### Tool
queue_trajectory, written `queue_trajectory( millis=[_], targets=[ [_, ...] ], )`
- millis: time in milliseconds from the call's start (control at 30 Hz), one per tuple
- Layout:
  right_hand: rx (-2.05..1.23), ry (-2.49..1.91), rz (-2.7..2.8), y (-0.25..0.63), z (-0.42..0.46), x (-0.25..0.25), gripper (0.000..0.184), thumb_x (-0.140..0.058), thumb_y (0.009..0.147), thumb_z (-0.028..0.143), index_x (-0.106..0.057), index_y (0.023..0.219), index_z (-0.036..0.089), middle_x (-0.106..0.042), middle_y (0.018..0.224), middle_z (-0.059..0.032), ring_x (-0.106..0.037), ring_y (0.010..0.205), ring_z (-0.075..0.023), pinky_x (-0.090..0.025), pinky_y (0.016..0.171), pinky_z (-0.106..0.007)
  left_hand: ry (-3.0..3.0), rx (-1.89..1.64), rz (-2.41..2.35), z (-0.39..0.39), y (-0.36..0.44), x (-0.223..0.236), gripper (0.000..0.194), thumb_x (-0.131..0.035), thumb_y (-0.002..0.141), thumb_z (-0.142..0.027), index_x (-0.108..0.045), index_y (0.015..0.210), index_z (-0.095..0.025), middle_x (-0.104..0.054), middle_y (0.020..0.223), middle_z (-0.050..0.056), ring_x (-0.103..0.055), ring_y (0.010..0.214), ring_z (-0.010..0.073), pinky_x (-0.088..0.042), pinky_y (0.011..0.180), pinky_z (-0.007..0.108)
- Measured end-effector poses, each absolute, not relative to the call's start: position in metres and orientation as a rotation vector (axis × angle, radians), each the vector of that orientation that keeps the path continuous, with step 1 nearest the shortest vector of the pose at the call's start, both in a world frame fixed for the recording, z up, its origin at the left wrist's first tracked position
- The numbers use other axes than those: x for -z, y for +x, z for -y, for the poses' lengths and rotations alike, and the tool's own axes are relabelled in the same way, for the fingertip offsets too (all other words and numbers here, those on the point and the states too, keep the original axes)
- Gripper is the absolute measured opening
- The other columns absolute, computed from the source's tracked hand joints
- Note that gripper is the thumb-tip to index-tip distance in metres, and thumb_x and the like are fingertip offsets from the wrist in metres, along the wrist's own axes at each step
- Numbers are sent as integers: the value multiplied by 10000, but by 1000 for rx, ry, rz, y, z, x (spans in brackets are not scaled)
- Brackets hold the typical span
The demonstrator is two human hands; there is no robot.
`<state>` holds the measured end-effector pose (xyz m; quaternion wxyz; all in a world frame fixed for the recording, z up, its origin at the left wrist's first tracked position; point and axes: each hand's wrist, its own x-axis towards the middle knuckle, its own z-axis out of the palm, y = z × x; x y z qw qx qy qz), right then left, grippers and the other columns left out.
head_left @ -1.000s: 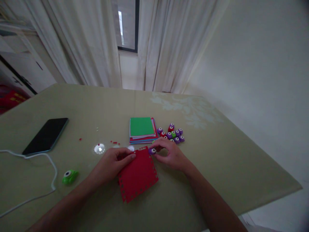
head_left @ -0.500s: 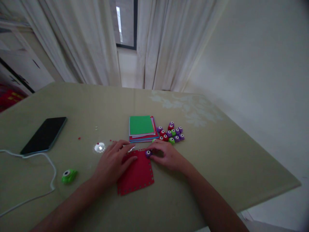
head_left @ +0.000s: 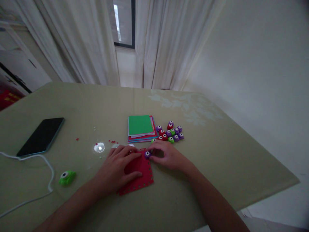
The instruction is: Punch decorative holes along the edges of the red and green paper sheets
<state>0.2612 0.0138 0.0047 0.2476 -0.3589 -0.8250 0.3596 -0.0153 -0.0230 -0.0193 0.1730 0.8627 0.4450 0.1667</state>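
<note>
A red paper square [head_left: 140, 175] with small holes along its edges lies before me, a second red edge showing under it at the left. My left hand [head_left: 120, 164] rests flat on its left part, fingers spread. At the upper right corner of the paper, my right hand [head_left: 165, 154] pinches a small purple one-eyed figure [head_left: 147, 154] between thumb and fingers. Behind that hand stands a cluster of red, green and purple one-eyed figures [head_left: 169, 132]. A larger green one-eyed piece [head_left: 67, 178] sits by itself at the left.
A stack of coloured paper squares [head_left: 140, 125], green on top, lies beyond the red paper. At the left are a dark tablet [head_left: 41, 136] and a white cable [head_left: 49, 170]. Tiny red bits [head_left: 113, 141] and a shiny clear disc [head_left: 99, 147] lie near my left hand.
My left hand has slid a little right and down over the red paper, its fingers spreading wider. More red bits now show beyond it. The right hand keeps its pinch at the corner.
</note>
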Motion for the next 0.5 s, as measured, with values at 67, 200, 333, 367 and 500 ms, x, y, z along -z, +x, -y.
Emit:
queue_trajectory(
  millis=[67,200,333,367,500],
  targets=[
    [-981,-976,2247,261,-14,-5,216,-750,970,265,-791,1174,207,-733,1021,-61,-669,890,-192,-532,793,-299,2445,-471,-1262,22,-16,19,575,-760,915,-602,-686,1431,-359,-665,1471,63,-576,1295,354,-387,1132,551],
    [-997,-980,2245,261,-14,-6,230,-745,971,261,-790,1191,215,-732,1029,-61,-668,883,-190,-540,798,-303,2441,-464,-1270,22,-16,20,574,-763,914,-600,-686,1432,-364,-666,1477,62,-573,1299,351,-380,1136,555],
    [-1009,-992,2238,261,-13,-6,221,-752,969,284,-794,1173,210,-728,1019,-60,-670,880,-190,-542,777,-295,2435,-483,-1262,22,-16,21,571,-768,914,-588,-687,1433,-367,-669,1479,59,-573,1298,345,-379,1142,547],
    [-1012,-994,2237,261,-13,-6,222,-754,969,287,-794,1172,209,-728,1022,-60,-670,880,-189,-544,778,-294,2433,-484,-1260,22,-16,22,573,-767,913,-592,-687,1433,-365,-669,1479,59,-573,1299,346,-380,1141,546],
    [-1007,-984,2248,262,-14,-6,237,-757,972,289,-791,1194,213,-735,1049,-62,-676,907,-193,-549,812,-306,2421,-479,-1263,22,-16,21,578,-774,908,-592,-686,1434,-368,-671,1481,55,-573,1307,354,-381,1135,551]
  ],
)
